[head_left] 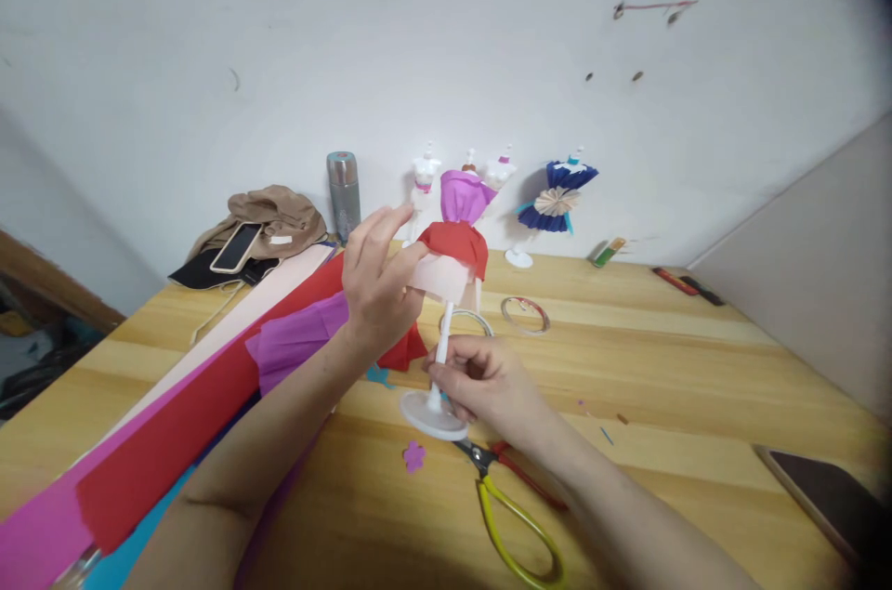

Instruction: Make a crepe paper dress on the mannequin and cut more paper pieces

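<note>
A small dress form wears a purple crepe paper top, a red paper layer and a pale pink paper skirt. My right hand is closed around its white stand pole, just above the round base, which tilts over the table. At the skirt's left edge, my left hand pinches the paper between thumb and a finger, its other fingers raised. Scissors with yellow and red handles lie below the base, beside a purple paper flower.
Rolled crepe paper in several colours lies under my left arm. Behind stand a metal flask, white dress forms and one in a blue paper dress. Wire coils, a glue stick and a phone lie right.
</note>
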Demonstrator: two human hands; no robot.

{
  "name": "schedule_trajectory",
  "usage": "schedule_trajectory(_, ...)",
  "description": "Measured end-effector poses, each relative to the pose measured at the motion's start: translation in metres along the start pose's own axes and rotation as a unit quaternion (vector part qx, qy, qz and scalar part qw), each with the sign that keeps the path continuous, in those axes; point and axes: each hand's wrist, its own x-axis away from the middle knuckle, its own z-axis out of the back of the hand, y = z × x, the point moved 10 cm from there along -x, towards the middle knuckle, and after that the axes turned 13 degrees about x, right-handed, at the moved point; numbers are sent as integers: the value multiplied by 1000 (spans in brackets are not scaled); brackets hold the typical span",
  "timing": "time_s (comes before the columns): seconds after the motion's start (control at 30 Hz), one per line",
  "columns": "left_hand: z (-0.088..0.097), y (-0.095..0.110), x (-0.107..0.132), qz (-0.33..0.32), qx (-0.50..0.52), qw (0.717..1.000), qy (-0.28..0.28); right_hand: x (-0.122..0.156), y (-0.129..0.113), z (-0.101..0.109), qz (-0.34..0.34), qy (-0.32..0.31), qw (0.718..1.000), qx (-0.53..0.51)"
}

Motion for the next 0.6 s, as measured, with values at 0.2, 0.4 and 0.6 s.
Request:
schedule_trajectory(0.2,4,-2,1,9,18,1000,21,0,-4,-3,-1,2,1000,-19)
schedule_trajectory(0.4,2,-13,7,76,15,997,17,1,2,-3,1,2,998,-55)
schedule_trajectory(0.6,-3,-23,16,107,18,994,10,2,8,-9,1,-18,995,-100)
